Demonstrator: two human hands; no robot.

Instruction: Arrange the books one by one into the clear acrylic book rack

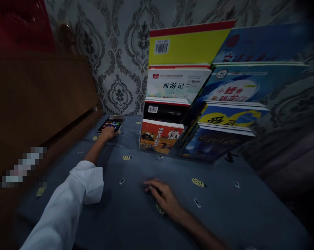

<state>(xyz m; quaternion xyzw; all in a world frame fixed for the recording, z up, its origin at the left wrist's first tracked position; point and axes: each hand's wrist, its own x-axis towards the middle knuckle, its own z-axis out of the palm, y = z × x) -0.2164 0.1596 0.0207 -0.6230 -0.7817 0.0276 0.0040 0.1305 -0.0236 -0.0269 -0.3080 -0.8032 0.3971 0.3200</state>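
Note:
My left hand (108,133) reaches far forward and grips the near edge of a dark book (110,123) with a colourful cover. This book lies flat at the far left of the cloth-covered surface, close to the wall. Part of its cover is hidden under my fingers. Nearer to me, my right hand (162,196) rests over the cloth with its fingers loosely bent and apart, holding nothing. In front of it stands a tiered rack of books, among them an orange book (162,137) at the lower left and a dark blue book (216,142) at the lower right.
A blue-grey cloth (136,208) with pineapple prints covers the surface. A brown wooden panel (42,107) borders it on the left, and patterned wallpaper (120,52) rises behind. Higher in the rack are a white book (172,83) and a yellow-backed book (183,43).

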